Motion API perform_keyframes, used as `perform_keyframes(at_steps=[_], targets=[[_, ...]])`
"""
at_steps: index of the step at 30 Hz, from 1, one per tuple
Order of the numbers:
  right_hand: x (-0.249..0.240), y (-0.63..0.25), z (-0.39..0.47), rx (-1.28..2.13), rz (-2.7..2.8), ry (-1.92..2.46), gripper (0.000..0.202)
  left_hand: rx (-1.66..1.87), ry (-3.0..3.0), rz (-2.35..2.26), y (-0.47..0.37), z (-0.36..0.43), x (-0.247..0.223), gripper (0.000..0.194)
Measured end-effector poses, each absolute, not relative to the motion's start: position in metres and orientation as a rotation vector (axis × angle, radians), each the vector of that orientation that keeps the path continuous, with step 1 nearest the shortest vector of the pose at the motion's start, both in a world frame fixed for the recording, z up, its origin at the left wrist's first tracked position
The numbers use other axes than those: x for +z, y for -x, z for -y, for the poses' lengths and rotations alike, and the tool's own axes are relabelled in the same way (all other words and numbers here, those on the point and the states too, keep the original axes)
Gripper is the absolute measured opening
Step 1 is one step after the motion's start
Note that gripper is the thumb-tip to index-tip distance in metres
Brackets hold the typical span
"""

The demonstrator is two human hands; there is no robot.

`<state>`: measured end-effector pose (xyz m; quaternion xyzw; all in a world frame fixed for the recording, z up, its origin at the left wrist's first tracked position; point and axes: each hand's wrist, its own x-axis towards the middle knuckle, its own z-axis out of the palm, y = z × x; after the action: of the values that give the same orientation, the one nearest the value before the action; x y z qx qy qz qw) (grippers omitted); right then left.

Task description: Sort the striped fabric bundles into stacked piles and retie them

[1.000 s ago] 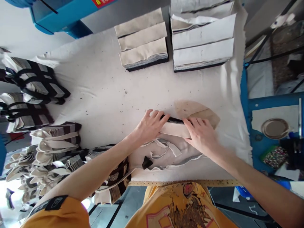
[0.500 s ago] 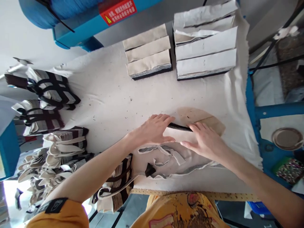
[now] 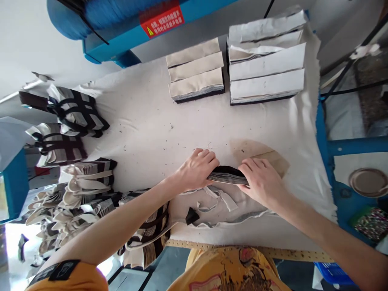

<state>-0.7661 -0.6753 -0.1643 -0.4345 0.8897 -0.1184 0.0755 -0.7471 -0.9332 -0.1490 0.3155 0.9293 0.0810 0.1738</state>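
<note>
Between my two hands is a stack of fabric strips [image 3: 228, 176], dark on top with layered grey and black edges facing me. My left hand [image 3: 198, 167] is closed around its left end, and my right hand [image 3: 260, 180] grips the right end. Both thumbs are partly hidden at the near side. Just below lie loose pale fabric ties [image 3: 216, 198] and a small black scrap [image 3: 191, 216]. A brown paper piece [image 3: 273, 155] lies flat beyond my right hand.
At the back stand beige strip stacks [image 3: 195, 81] and taller white strip stacks [image 3: 266, 83]. Tied fabric bundles [image 3: 80, 111] crowd the left side, with another bundle [image 3: 151, 230] near my left forearm. A blue machine [image 3: 130, 24] borders the cloth-covered table [image 3: 145, 105].
The stack has been tilted, so its dark top and layered edges now show instead of a pale face. My fingers have curled more tightly around both ends. The view has shifted slightly.
</note>
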Motion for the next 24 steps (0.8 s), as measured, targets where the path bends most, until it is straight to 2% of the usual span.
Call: perform_keyframes(at_steps=[3,9,21,24], targets=[[-0.166,0.765,0.673,-0.288,-2.736,1.382,0.020,0.192,-0.897,-2.770,0.736,0.939,-0.158,0.030],[-0.177,0.766,0.670,-0.135,-2.701,1.331,0.033,0.272,-0.749,-2.765,0.727,0.950,-0.180,0.044],[-0.184,0.768,0.668,-0.167,-2.659,1.246,0.037,0.479,-0.631,-2.814,0.717,0.958,-0.186,0.072],[-0.185,0.770,0.669,-0.188,-2.648,1.212,0.037,0.531,-0.669,-2.876,0.714,0.956,-0.181,0.071]])
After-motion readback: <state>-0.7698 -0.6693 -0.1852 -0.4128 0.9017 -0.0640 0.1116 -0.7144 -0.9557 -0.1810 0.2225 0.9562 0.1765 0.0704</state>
